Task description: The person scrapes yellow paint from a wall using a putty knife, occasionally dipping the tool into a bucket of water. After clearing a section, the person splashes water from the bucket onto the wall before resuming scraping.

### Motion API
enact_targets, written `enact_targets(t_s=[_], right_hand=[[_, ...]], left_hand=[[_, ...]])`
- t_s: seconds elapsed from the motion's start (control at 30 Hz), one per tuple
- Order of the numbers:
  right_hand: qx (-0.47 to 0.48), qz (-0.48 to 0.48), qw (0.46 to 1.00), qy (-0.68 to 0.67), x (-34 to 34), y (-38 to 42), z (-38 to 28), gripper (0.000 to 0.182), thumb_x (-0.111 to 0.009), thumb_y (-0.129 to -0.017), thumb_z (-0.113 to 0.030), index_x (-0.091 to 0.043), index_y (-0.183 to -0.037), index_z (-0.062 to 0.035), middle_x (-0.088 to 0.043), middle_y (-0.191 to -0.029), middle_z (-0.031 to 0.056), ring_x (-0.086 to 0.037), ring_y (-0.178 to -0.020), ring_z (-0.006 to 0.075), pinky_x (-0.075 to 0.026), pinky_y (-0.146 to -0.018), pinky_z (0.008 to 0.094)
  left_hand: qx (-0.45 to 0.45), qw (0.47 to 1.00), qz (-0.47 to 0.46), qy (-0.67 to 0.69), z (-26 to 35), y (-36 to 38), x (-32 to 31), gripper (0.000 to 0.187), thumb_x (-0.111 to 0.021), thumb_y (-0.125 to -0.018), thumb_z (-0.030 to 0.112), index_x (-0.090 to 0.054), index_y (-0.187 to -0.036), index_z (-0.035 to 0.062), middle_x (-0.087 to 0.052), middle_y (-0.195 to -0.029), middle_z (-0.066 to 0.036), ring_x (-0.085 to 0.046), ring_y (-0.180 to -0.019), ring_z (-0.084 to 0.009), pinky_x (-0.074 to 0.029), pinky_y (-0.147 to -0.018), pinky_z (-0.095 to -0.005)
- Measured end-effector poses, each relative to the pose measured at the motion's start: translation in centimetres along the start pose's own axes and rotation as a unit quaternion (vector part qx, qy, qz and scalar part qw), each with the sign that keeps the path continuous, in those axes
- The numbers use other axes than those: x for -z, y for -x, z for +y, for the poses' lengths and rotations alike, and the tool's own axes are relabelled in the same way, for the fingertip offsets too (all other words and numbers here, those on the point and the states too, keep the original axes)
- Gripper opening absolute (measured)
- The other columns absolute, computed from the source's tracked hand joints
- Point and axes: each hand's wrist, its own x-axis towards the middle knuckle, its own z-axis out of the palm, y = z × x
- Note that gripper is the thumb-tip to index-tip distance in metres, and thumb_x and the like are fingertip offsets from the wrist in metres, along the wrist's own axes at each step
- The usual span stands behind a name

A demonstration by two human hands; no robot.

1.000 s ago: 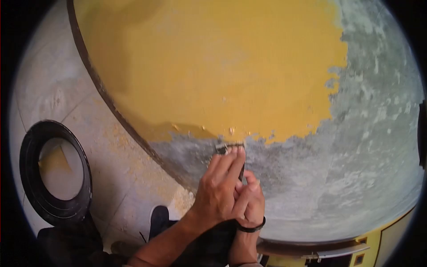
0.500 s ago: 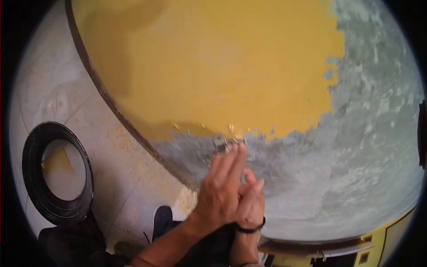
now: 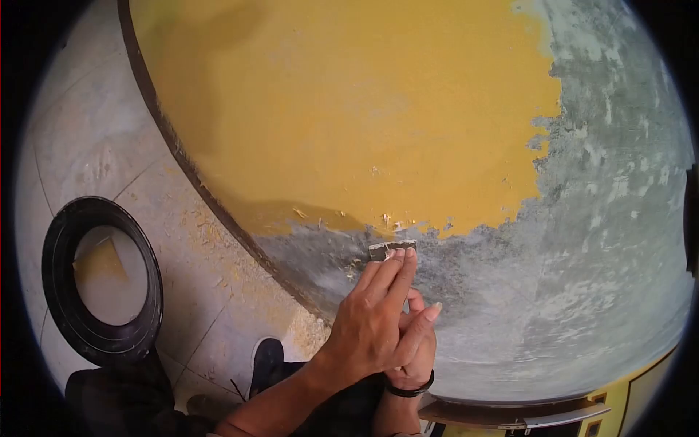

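A scraper with a flat dark blade (image 3: 392, 250) lies against the wall, its edge just below the ragged border of the yellow paint (image 3: 349, 109). Several fingers of my left hand (image 3: 368, 320) press on the blade from above. Beneath and to the right of it, my right hand (image 3: 416, 349), with a black band at the wrist, is closed around what seems to be the scraper's handle, mostly hidden by the hands. Curled paint shavings (image 3: 388, 221) cling along the border ahead of the blade. Bare grey wall (image 3: 495, 291) shows below and to the right.
On the tiled floor at left stands a round black tub (image 3: 54, 291) with a yellowish piece (image 3: 102, 262) inside. Paint flakes (image 3: 211, 233) litter the tiles beside the dark skirting strip (image 3: 167, 135). My shoe (image 3: 268, 360) is near the wall. A shelf edge (image 3: 539, 416) appears at lower right.
The scraper and both hands sit slightly lower and to the right, and more of the blade shows. The view has shifted a little. Both hands keep their hold.
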Motion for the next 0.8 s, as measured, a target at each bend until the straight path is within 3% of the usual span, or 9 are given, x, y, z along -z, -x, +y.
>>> enact_targets(t_s=[0.1, 0.13, 0.23, 0.43, 0.5, 0.53, 0.7, 0.77, 0.8], right_hand=[[0.007, -0.112, 0.989, 0.094, 1.3, -1.5, -0.5, 0.027, -0.047, -0.093, -0.002, -0.042, -0.119, -0.0029, -0.056, -0.104, 0.0138, -0.06, -0.086, 0.0157, -0.05, -0.071, 0.0253], [-0.004, -0.211, 0.974, -0.077, 2.5, -1.8, 0.4, 0.031, -0.049, -0.093, -0.004, -0.04, -0.122, -0.0032, -0.054, -0.111, 0.0165, -0.059, -0.1, 0.0216, -0.05, -0.083, 0.0291], [-0.024, -0.078, 0.997, 0.012, 1.2, 0.6, -0.2, 0.033, -0.05, -0.094, -0.008, -0.038, -0.125, -0.0033, -0.054, -0.114, 0.0195, -0.058, -0.103, 0.0232, -0.048, -0.086, 0.0299], [-0.03, -0.184, 0.982, -0.016, 0.6, -1.5, -1.1, 0.036, -0.047, -0.096, -0.011, -0.034, -0.127, -0.0028, -0.052, -0.119, 0.0223, -0.056, -0.107, 0.0248, -0.047, -0.09, 0.0311], [0.028, -0.137, 0.934, 0.328, 1.5, -0.9, -1.6, 0.036, -0.048, -0.094, -0.008, -0.034, -0.127, -0.0034, -0.055, -0.114, 0.0191, -0.057, -0.104, 0.0236, -0.048, -0.086, 0.0303], [0.004, -0.108, 0.994, -0.004, 0.6, 0.4, -0.7, 0.035, -0.05, -0.092, -0.004, -0.037, -0.125, -0.0036, -0.057, -0.109, 0.0154, -0.059, -0.099, 0.0208, -0.049, -0.081, 0.0283], [-0.003, -0.115, 0.992, 0.046, 1.2, -0.1, -1.8, 0.031, -0.05, -0.092, -0.004, -0.04, -0.121, -0.0036, -0.057, -0.107, 0.0142, -0.059, -0.095, 0.0188, -0.049, -0.08, 0.0275], [-0.043, -0.244, 0.962, -0.117, 3.2, -1.2, -1.4, 0.032, -0.049, -0.091, -0.003, -0.039, -0.122, -0.0027, -0.057, -0.108, 0.0154, -0.059, -0.098, 0.0204, -0.049, -0.082, 0.029], [-0.01, -0.119, 0.992, -0.047, 1.8, 0.8, -1.9, 0.032, -0.049, -0.091, -0.002, -0.04, -0.121, -0.0024, -0.057, -0.105, 0.0139, -0.059, -0.096, 0.0192, -0.049, -0.079, 0.0282]], left_hand=[[0.014, 1.0, -0.009, -0.007, -0.5, -0.7, 0.8, 0.06, -0.064, -0.082, 0.027, -0.046, -0.118, -0.0182, -0.052, -0.109, -0.031, -0.052, -0.1, -0.0426, -0.044, -0.088, -0.0431], [0.034, 0.999, -0.022, 0.004, -0.1, -0.8, 0.9, 0.061, -0.064, -0.082, 0.027, -0.046, -0.119, -0.0182, -0.052, -0.109, -0.031, -0.052, -0.1, -0.0425, -0.044, -0.088, -0.0431], [-0.003, 1.0, -0.013, 0.022, -0.4, 0.3, 0.2, 0.061, -0.064, -0.082, 0.027, -0.046, -0.119, -0.0182, -0.052, -0.109, -0.031, -0.052, -0.096, -0.0413, -0.045, -0.085, -0.0428], [0.007, 0.999, 0.018, -0.029, 0.0, -1.6, 0.7, 0.063, -0.065, -0.079, 0.027, -0.045, -0.119, -0.0184, -0.051, -0.11, -0.032, -0.051, -0.099, -0.0437, -0.043, -0.088, -0.0447], [-0.007, 0.999, 0.031, -0.003, -0.3, -1.0, 0.4, 0.06, -0.059, -0.082, 0.031, -0.048, -0.118, -0.015, -0.053, -0.108, -0.03, -0.052, -0.095, -0.0424, -0.043, -0.086, -0.044], [-0.002, 1.0, 0.015, 0.018, -0.3, -0.3, 0.1, 0.059, -0.059, -0.083, 0.031, -0.048, -0.118, -0.0151, -0.053, -0.109, -0.03, -0.052, -0.098, -0.0429, -0.042, -0.088, -0.0436], [0.0, 1.0, 0.017, 0.026, 0.2, -0.7, -0.2, 0.06, -0.06, -0.082, 0.03, -0.047, -0.119, -0.0156, -0.053, -0.108, -0.03, -0.052, -0.099, -0.0428, -0.042, -0.089, -0.0439], [0.02, 1.0, 0.004, 0.022, 0.6, -1.2, -0.1, 0.063, -0.06, -0.081, 0.032, -0.046, -0.12, -0.0158, -0.053, -0.108, -0.03, -0.052, -0.097, -0.0431, -0.042, -0.088, -0.0449], [-0.013, 0.999, 0.001, 0.041, 0.2, -0.6, -0.5, 0.063, -0.06, -0.082, 0.031, -0.046, -0.121, -0.0158, -0.053, -0.106, -0.03, -0.052, -0.094, -0.0419, -0.043, -0.086, -0.0438]])
